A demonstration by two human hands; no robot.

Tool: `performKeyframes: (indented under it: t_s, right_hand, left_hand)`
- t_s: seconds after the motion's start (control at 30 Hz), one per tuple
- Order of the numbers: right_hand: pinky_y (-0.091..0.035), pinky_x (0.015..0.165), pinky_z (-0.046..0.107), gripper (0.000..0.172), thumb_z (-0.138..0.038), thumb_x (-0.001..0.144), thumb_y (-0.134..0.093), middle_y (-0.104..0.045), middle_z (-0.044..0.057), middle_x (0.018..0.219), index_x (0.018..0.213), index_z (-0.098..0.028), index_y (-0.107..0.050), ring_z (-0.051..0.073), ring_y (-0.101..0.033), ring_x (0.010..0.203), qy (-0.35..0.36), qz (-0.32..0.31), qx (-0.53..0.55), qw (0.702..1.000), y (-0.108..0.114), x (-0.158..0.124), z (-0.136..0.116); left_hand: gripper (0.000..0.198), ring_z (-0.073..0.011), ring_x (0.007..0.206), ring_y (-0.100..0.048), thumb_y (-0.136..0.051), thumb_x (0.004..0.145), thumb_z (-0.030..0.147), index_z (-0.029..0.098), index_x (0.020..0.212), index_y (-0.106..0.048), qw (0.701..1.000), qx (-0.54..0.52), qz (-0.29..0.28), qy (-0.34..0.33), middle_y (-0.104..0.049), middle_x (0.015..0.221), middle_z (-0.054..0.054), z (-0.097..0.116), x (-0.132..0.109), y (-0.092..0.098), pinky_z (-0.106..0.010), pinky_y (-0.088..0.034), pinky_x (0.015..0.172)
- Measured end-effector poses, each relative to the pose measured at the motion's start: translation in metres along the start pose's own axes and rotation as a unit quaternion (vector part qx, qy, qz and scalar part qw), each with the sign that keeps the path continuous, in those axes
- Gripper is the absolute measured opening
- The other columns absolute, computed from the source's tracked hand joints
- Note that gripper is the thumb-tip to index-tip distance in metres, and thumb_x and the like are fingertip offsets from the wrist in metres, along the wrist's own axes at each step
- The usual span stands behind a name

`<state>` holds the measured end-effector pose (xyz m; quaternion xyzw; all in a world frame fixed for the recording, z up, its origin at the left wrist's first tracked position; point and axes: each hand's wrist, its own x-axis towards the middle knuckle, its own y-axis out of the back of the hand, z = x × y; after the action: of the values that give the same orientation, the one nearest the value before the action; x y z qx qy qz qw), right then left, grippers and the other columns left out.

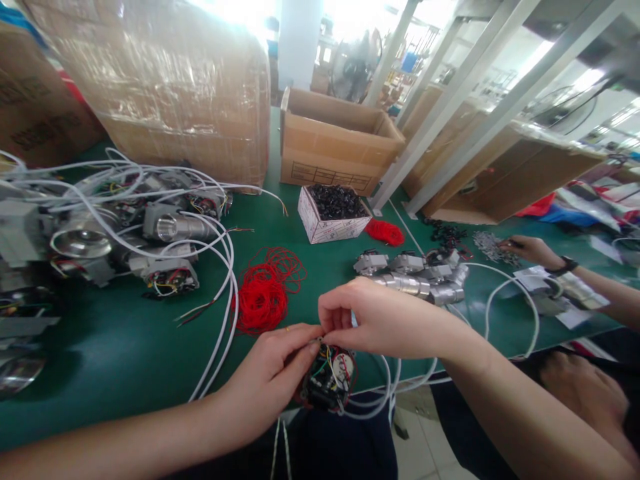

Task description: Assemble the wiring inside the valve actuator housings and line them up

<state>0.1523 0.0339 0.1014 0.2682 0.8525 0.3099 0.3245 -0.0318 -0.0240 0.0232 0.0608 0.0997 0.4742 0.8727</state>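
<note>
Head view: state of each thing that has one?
Wired unit: uncovered, wires exposed.
Left hand: pinching at unit's edge.
Right hand: pinching there too; contact partly hidden.
Middle cardboard box: open-topped.
Small box: open, filled with black parts.
Large carton: film-wrapped.
Nearer red wire: loosely heaped.

Over there, the one camera sits on the person's head, looking forward and down, close above the bare left hand and bare right hand, across the flat green bench towards an open brown cardboard box.
</note>
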Motion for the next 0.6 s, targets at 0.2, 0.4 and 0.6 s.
performKeyframes:
  t_s: [0.2,0.4,0.6]
  right_hand:
    - [-0.039,0.056,0.021,0.012,-0.006,0.081,-0.066,-0.064,-0.004,0.067,0.074,-0.017,-0.067,0.011,-0.057,0.062,-0.026,-0.018,0.024,0.999,0.0,-0.008,0.005]
    - [-0.041,0.056,0.02,0.011,-0.007,0.08,-0.064,-0.061,-0.003,0.067,0.075,-0.017,-0.064,0.011,-0.055,0.063,-0.068,-0.001,0.092,0.993,-0.009,-0.022,0.018]
    - [-0.047,0.042,0.017,0.008,-0.022,0.084,-0.062,-0.054,-0.005,0.065,0.084,-0.019,-0.055,0.01,-0.054,0.052,-0.13,0.048,0.287,0.948,-0.04,-0.039,0.024]
  left_hand:
    - [0.034,-0.0206,0.088,-0.07,-0.045,0.096,0.032,0.018,0.106,-0.075,1.0,-0.001,0.013,0.001,-0.076,0.096,-0.005,0.0,0.0,0.0,-0.027,-0.053,0.076]
    - [0.038,-0.0226,0.105,-0.072,-0.046,0.096,0.032,0.018,0.117,-0.074,1.0,-0.002,0.025,0.005,-0.078,0.115,-0.006,-0.002,0.0,0.0,-0.031,-0.054,0.092]
    - [0.041,-0.0229,0.109,-0.071,-0.044,0.097,0.033,0.017,0.122,-0.072,0.999,0.011,0.025,0.022,-0.077,0.12,-0.006,-0.004,-0.002,-0.002,-0.033,-0.054,0.094]
